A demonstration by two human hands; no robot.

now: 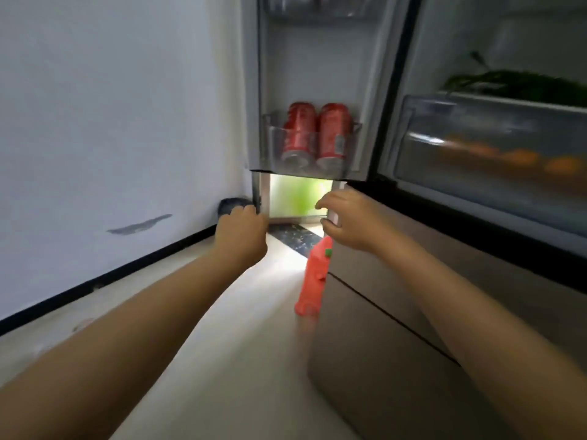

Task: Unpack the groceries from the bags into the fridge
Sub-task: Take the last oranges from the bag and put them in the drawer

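Both hands reach under the open fridge door (317, 90), left hand (243, 236) and right hand (344, 222) curled, two red cans (316, 134) shelved above.

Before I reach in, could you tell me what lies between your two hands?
In the head view, only a bright green-lit gap lies between left hand and right hand.

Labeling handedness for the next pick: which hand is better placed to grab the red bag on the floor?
Right, probably. The right hand hovers almost directly above the red bag beside the fridge's lower drawers, fingers loosely curled and holding nothing. The left hand is farther off, at the open door's lower edge.
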